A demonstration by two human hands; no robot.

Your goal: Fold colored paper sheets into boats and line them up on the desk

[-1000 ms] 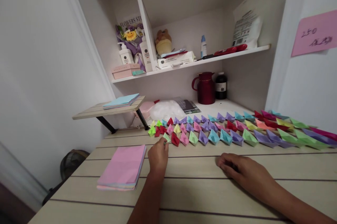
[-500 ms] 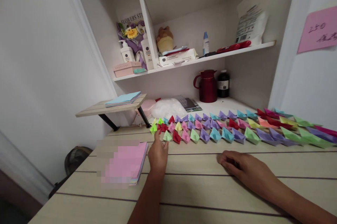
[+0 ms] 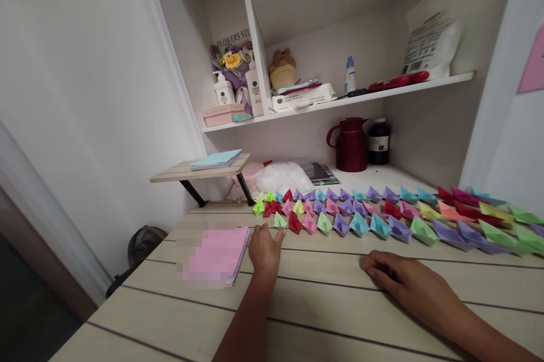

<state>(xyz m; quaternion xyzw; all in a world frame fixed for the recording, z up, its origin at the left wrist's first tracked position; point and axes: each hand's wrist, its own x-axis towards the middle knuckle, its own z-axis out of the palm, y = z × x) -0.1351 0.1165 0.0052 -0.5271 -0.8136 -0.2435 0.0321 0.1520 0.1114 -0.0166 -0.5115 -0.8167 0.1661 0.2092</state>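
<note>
Rows of small folded paper boats in many colours run along the back of the wooden table. My left hand (image 3: 265,248) rests just in front of the left end of the nearest row, thumb apart from the bent fingers, with nothing seen in it. By its thumb stands a light green paper boat (image 3: 279,221), and a dark red paper boat (image 3: 294,224) is to the right of that. Left of this hand lies a stack of pink paper (image 3: 223,251). My right hand (image 3: 393,274) lies on the table before the boats, fingers curled in against the thumb, with nothing visible in them.
A small raised stand (image 3: 178,171) at the back left bears a stack of blue paper (image 3: 219,158). Behind the boats are a white fluffy bundle (image 3: 283,178), a dark red jug (image 3: 351,145) and a dark bottle (image 3: 378,143). A white shelf (image 3: 374,94) hangs above.
My left hand has drawn back a little from the boats toward me, its forefinger no longer stretched forward. The right hand stays in place. The camera has turned slightly left.
</note>
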